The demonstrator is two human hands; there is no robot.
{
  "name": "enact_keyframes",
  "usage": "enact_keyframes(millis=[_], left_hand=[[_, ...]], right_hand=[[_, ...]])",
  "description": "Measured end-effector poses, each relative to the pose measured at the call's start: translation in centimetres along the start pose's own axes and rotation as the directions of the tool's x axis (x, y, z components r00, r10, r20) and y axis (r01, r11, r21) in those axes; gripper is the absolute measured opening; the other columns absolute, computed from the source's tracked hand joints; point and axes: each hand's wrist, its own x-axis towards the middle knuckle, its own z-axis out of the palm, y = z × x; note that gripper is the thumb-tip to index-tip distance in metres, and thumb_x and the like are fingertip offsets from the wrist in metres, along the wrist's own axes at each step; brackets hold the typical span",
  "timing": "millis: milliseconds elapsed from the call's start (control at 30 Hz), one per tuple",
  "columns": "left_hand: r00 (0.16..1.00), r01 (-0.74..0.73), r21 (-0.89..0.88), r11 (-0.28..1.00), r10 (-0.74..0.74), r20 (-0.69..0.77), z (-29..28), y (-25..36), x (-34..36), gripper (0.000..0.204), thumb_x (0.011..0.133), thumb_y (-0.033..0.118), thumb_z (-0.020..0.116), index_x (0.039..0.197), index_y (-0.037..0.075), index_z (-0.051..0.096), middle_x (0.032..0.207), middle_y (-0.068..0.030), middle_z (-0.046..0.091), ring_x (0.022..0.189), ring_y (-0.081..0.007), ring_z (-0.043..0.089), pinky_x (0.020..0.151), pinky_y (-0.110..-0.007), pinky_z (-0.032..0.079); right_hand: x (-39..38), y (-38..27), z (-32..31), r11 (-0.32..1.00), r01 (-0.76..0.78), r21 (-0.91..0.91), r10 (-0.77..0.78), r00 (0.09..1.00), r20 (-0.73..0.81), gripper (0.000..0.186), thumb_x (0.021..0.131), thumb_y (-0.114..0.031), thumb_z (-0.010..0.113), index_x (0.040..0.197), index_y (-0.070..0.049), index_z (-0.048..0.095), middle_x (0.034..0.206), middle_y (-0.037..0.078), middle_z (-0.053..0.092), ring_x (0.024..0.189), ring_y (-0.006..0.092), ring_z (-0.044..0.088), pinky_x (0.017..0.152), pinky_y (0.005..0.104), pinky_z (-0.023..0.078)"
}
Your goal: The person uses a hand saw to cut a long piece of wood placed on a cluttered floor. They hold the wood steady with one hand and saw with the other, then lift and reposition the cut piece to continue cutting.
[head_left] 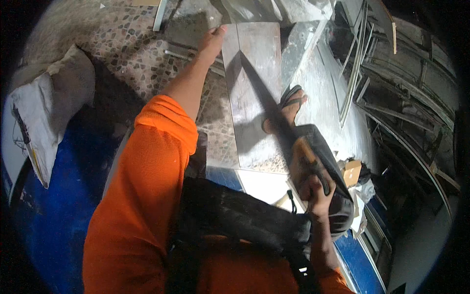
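A hand saw (267, 100) with an orange and dark handle is in my right hand (318, 191), fingers wrapped around the grip. Its long blade slants up and left across a grey-brown board (254, 132). The tip meets a thin dark line that runs to the board's far end; I cannot tell how much of this is a cut. My left hand (211, 45) grips the board's far left edge, thumb near the top face, other fingers mostly hidden. On the board's right side rests my foot in a dark flip-flop (292, 102).
A whitish sack (54, 103) stands at the left on blue flooring (73, 196). Patterned stone-look tiles (129, 44) lie beyond. Metal frames and strips (406, 108) pile up at the right, near a pale sheet (328, 93). A small cardboard box (351, 172) sits right of my knee.
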Motion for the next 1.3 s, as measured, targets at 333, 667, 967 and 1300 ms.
enact_keyframes(millis=[333, 667, 967, 1300], left_hand=[[0.995, 0.003, -0.068, 0.998, 0.004, 0.095, -0.7, 4.0, 0.3, 0.057, 0.101, 0.056, 0.06, 0.132, 0.009, 0.07, 0.121, -0.0171, 0.074, 0.106, -0.0327, 0.072, 0.09, -0.044, 0.057], [0.985, 0.165, -0.093, 0.982, -0.158, 0.076, -1.2, 5.7, -3.5, 0.052, 0.099, 0.053, 0.065, 0.122, 0.007, 0.074, 0.108, -0.0124, 0.075, 0.081, -0.0253, 0.073, 0.067, -0.038, 0.059], [0.995, 0.02, 0.093, 0.995, -0.029, 0.1, -0.6, 3.2, 0.6, 0.064, 0.099, 0.056, 0.065, 0.139, 0.006, 0.062, 0.119, -0.0132, 0.073, 0.093, -0.022, 0.074, 0.072, -0.037, 0.061], [0.996, 0.08, -0.041, 0.996, -0.078, 0.047, -1.8, 5.2, -2.4, 0.06, 0.1, 0.057, 0.061, 0.122, 0.002, 0.071, 0.106, -0.0164, 0.075, 0.095, -0.0271, 0.074, 0.073, -0.037, 0.063]], right_hand=[[17.2, -14.2, 17.7, 0.845, 0.524, -0.108, -0.515, 0.851, 0.1, 0.051, 0.099, -0.032, 0.065, 0.135, 0.004, 0.063, 0.109, 0.026, 0.073, 0.103, 0.0303, 0.072, 0.091, 0.0392, 0.053], [1.1, -7.4, 8.0, 0.942, 0.305, 0.141, -0.328, 0.928, 0.179, 0.062, 0.101, -0.028, 0.062, 0.149, 0.009, 0.05, 0.131, 0.022, 0.068, 0.113, 0.0229, 0.067, 0.097, 0.0356, 0.052], [12.7, -12.1, 13.9, 0.96, 0.251, -0.12, -0.226, 0.956, 0.188, 0.054, 0.102, -0.03, 0.063, 0.142, 0.005, 0.057, 0.128, 0.02, 0.071, 0.115, 0.0288, 0.069, 0.1, 0.0387, 0.051], [11.8, -10.2, 13.6, 0.888, 0.457, 0.055, -0.457, 0.862, 0.219, 0.055, 0.1, -0.026, 0.064, 0.14, 0.009, 0.055, 0.128, 0.024, 0.067, 0.115, 0.0329, 0.066, 0.098, 0.0411, 0.052]])
